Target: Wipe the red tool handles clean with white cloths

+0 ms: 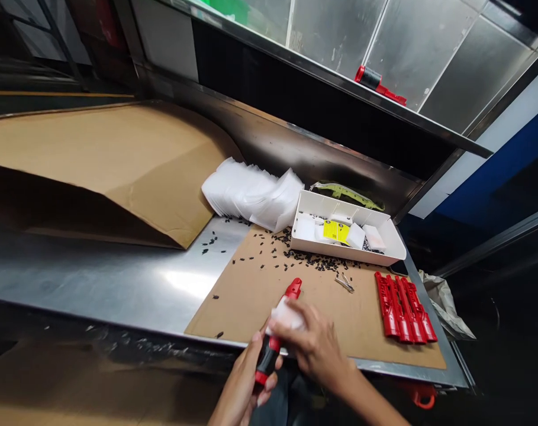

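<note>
My left hand (244,384) grips the lower black-and-red end of a red tool (293,289) that points up and away from me. My right hand (315,343) is closed around a small white plastic bag (285,315) at the tool's middle, fingers pinching it against the tool. Both hands hover over the near edge of a brown cardboard sheet (260,290) on the steel bench. The tool's red tip sticks out above the bag.
A white tray (397,251) with small packets and a yellow label stands behind, black small parts (313,260) scattered before it. Several red plastic pieces (406,307) lie at right. A stack of white bags (251,192), metal tweezers (345,284), a large cardboard flap (95,160), another red tool (377,83) on the shelf.
</note>
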`<state>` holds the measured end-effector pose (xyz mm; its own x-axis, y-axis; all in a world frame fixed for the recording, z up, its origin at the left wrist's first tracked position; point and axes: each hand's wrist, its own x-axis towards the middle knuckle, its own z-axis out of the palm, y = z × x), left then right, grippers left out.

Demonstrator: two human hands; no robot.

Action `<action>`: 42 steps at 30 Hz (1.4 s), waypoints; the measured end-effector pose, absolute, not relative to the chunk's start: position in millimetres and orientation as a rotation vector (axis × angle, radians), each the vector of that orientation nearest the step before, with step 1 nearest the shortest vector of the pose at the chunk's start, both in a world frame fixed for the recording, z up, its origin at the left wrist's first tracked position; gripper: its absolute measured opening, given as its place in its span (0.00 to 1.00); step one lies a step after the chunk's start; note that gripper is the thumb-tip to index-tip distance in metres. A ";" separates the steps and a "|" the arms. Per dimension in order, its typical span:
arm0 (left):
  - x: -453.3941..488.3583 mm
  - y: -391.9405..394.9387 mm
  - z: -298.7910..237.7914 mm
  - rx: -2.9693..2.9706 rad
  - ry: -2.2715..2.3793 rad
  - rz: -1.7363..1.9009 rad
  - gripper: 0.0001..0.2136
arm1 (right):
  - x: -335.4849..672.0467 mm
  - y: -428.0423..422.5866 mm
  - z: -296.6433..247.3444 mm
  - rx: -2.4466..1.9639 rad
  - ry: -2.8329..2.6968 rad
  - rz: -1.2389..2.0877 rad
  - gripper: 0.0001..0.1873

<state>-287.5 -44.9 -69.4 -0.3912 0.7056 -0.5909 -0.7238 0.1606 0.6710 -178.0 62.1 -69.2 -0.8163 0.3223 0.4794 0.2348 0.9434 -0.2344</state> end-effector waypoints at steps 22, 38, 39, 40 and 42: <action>-299.1 -47.4 -53.4 -0.172 1.048 1.513 0.13 | -189.1 88.2 -71.7 -0.634 -2.582 0.322 0.22; -320.5 -46.3 -32.2 -0.607 0.636 1.388 0.14 | -197.2 89.3 -62.5 -0.408 -2.659 0.388 0.21; -320.7 -46.3 -31.9 -0.626 0.611 1.386 0.14 | -197.8 89.9 -62.0 -0.456 -2.643 0.385 0.20; -320.9 -46.2 -31.7 -0.643 0.591 1.385 0.14 | -197.9 89.3 -61.7 -0.479 -2.631 0.390 0.20; -320.7 -45.8 -31.3 -0.680 0.572 1.384 0.14 | -197.1 84.9 -61.4 -0.418 -2.638 0.419 0.23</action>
